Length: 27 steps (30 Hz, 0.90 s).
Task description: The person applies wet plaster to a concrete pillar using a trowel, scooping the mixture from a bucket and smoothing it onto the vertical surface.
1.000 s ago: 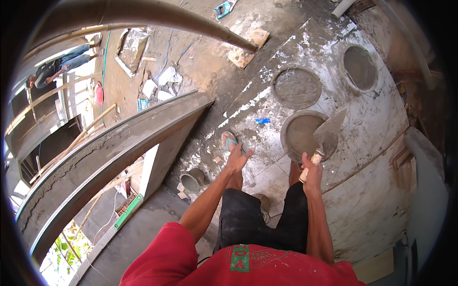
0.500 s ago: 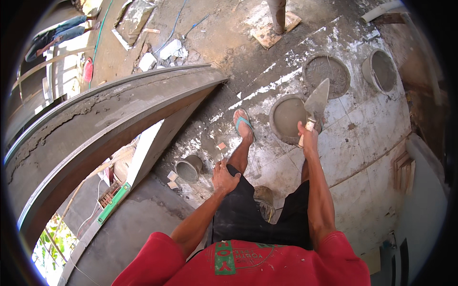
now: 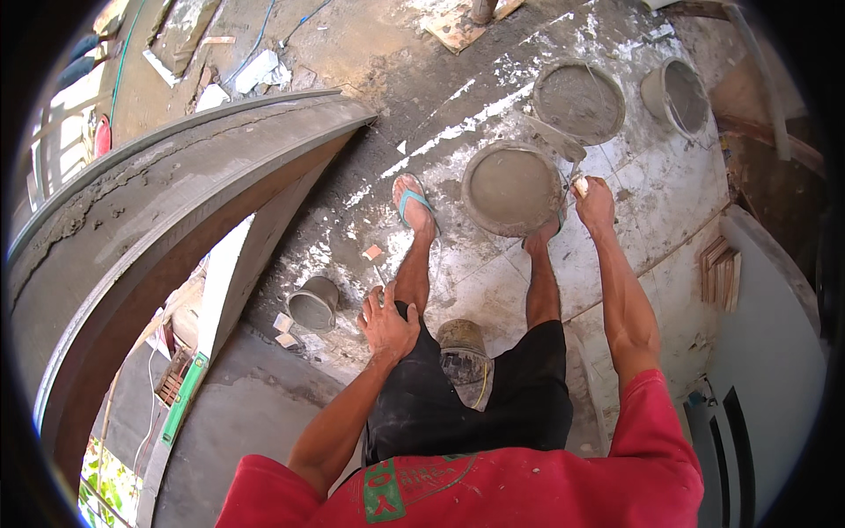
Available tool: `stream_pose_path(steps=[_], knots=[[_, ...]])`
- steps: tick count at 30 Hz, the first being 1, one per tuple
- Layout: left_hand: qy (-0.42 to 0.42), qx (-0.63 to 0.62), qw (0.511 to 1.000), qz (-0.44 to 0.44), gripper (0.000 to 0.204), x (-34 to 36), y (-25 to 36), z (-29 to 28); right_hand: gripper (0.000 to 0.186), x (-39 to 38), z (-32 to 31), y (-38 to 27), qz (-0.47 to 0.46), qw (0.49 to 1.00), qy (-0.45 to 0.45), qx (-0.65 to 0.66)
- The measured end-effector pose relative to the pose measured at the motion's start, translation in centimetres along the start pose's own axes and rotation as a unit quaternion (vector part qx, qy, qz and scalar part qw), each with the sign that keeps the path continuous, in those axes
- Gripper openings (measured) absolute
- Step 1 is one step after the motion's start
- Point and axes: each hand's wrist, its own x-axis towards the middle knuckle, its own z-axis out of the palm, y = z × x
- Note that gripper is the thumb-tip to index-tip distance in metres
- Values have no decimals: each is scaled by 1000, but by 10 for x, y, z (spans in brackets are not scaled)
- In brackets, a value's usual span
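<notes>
Tight spot for that trowel (image 3: pixel 556 139)
Right hand (image 3: pixel 597 204) grips it, upper right of frame, blade between two mortar tubs (image 3: pixel 506 232); a careless swing could clip a rim. Left hand's (image 3: pixel 389 330) spread by the knee (image 3: pixel 424 333).

On the floor (image 3: pixel 493 282), before the right foot (image 3: pixel 550 228), a near tub (image 3: pixel 466 191) with mortar (image 3: pixel 512 187) in it; beyond that, to the right, a far tub (image 3: pixel 536 97); farther right, a bucket (image 3: pixel 653 93). Between both tubs, a trowel (image 3: pixel 558 139) in the right hand (image 3: pixel 596 204). Left hand (image 3: pixel 387 326) at the left knee (image 3: pixel 421 339); left of that knee, a pail (image 3: pixel 327 291). Between the legs (image 3: pixel 543 290), a second bucket (image 3: pixel 459 334). Farther left, a spirit level (image 3: pixel 183 400) on a ledge (image 3: pixel 153 473).
</notes>
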Motion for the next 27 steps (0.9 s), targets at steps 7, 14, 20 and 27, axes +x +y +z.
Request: stream_pose_path(steps=[7, 14, 20, 27], knots=[[3, 15, 1000, 24, 65, -14, 6, 13, 41, -85, -56, -72, 101, 963, -249, 32], [5, 8, 999, 31, 65, -13, 15, 18, 27, -44, -3, -53, 94, 974, -192, -69], [2, 3, 1000, 16, 63, -12, 3, 19, 18, -31, 53, -109, 113, 939, -319, -66], [4, -18, 1000, 13, 62, -7, 5, 18, 24, -92, 63, -133, 215, 928, -305, -9]])
